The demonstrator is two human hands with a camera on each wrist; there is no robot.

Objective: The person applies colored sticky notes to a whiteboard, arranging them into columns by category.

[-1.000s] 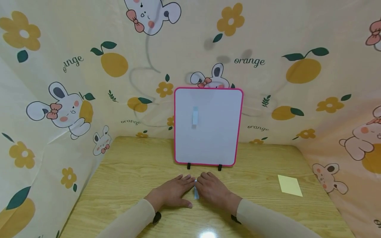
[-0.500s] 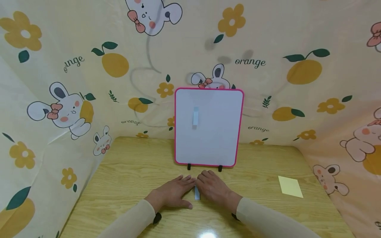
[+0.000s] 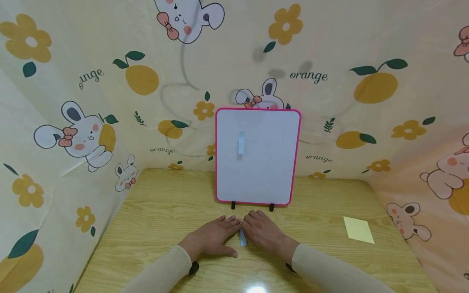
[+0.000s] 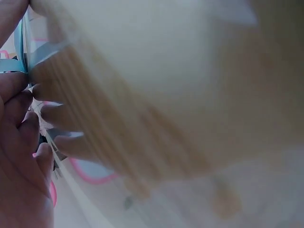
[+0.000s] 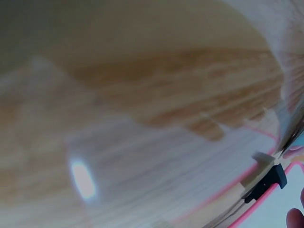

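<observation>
A narrow pale blue paper strip [image 3: 243,238] lies on the table between the two hands in the head view, its far part hidden by fingers. My left hand [image 3: 215,236] rests palm down on its left side, fingers straight, fingertips at the strip. From the right, my right hand [image 3: 261,232] holds the strip's far part with curled fingers. In the left wrist view the blue strip [image 4: 19,45] shows at the left edge, beside the left hand's fingers [image 4: 21,107]. Only a fingertip [image 5: 295,218] of the right hand shows clearly in the right wrist view.
A whiteboard [image 3: 258,171] with a pink frame stands upright behind the hands on black feet [image 3: 271,207]. Another pale blue strip [image 3: 241,145] is on its upper left. A yellow square paper [image 3: 359,230] lies at the table's right. Patterned cloth [image 3: 176,73] surrounds the table [image 3: 165,199].
Over the first half second my right hand shifted slightly away from the body along the strip, uncovering a little more of its near side. Since then both hands have stayed almost still.
</observation>
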